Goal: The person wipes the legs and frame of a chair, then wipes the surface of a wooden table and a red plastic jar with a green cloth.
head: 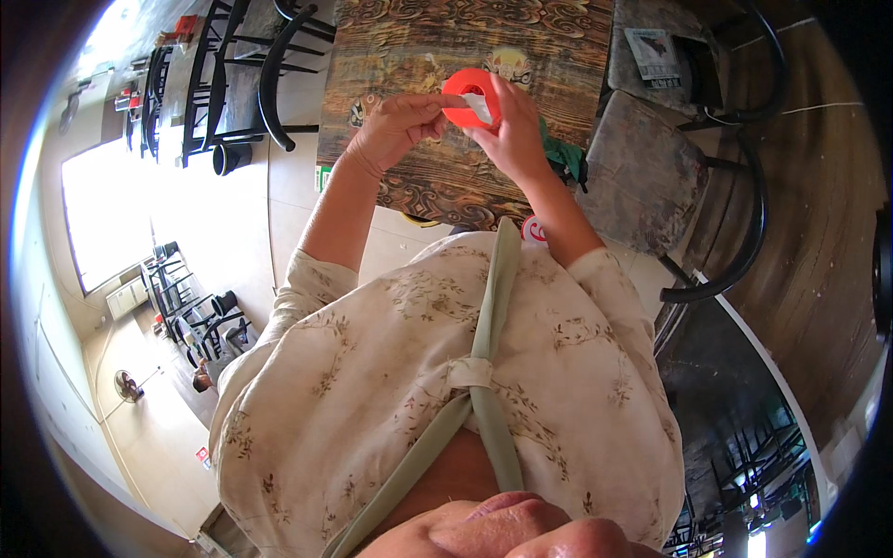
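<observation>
A bright red ring-shaped roll [453,85], like a roll of tape, is held up over a wood-patterned table [418,174]. My right hand [513,132] grips it from the right, fingers over its upper edge and thumb below. From the left, my left hand [408,122] reaches across the ring with a fingertip at its hole. A crumpled white piece [478,107] shows in that hole; whether my left fingers pinch anything is unclear. Green crumpled material [564,155] lies at the table's right edge, beyond my right wrist.
Marbled grey chairs with black curved backs [645,174] stand to the right, one bearing a printed packet [652,54]. Left are another black chair [271,77], a black bin [231,159] and a green-and-white packet [322,178] by the table edge. A person [204,376] is far off left.
</observation>
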`<action>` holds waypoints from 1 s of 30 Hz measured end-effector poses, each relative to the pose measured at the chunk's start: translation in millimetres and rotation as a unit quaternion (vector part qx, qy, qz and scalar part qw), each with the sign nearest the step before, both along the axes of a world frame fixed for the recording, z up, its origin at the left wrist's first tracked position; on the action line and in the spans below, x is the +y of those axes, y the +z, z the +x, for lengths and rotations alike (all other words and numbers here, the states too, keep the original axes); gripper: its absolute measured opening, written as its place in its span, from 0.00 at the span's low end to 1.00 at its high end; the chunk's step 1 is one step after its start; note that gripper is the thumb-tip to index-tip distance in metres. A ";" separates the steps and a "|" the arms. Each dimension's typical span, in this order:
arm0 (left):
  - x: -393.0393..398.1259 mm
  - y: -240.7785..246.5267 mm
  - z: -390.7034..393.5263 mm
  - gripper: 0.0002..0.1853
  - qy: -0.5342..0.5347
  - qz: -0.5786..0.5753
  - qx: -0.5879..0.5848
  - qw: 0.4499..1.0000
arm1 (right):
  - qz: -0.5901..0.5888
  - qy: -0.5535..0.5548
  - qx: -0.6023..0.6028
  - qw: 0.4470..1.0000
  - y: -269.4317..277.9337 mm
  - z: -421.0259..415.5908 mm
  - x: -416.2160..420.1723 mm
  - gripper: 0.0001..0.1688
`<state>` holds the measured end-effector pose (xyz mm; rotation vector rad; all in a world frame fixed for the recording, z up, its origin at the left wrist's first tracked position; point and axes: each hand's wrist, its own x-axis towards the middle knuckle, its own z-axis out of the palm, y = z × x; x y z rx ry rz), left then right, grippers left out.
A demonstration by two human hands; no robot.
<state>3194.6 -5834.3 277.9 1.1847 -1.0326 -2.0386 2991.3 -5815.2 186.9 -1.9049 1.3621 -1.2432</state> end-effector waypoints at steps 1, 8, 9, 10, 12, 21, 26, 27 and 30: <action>0.9 0.0 1.5 0.19 -0.011 -0.007 0.014 1.000 | -0.019 -0.001 -0.003 1.000 -0.7 8.3 -12.2 0.30; -10.8 -65.3 7.7 0.35 0.004 -0.338 -0.347 0.875 | 0.296 0.038 -0.478 0.826 7.7 10.3 -41.1 0.23; -12.3 -83.1 5.9 0.39 -0.028 -0.434 -0.440 0.786 | 0.287 0.121 -0.548 0.776 10.0 9.6 -45.4 0.23; -11.6 -92.6 -6.4 0.39 -0.010 -0.425 -0.445 0.788 | 0.295 0.120 -0.561 0.764 11.2 11.2 -44.9 0.24; -11.9 -112.4 -33.6 0.40 0.025 -0.407 -0.452 0.793 | 0.299 0.118 -0.575 0.752 12.0 16.8 -42.2 0.26; -15.3 -151.0 -48.2 0.35 0.015 -0.392 -0.530 0.752 | 0.329 0.146 -0.677 0.642 44.4 4.4 -28.6 0.30; -8.1 -170.0 -55.8 0.33 -0.028 -0.399 -0.602 0.691 | 0.413 0.182 -0.654 0.607 55.8 15.8 0.1 0.24; -7.6 -168.6 -58.2 0.34 -0.015 -0.392 -0.586 0.709 | 0.416 0.180 -0.653 0.607 57.5 12.8 1.4 0.24; -5.2 -162.4 -63.5 0.36 0.007 -0.378 -0.550 0.745 | 0.412 0.168 -0.644 0.623 68.6 3.7 0.9 0.24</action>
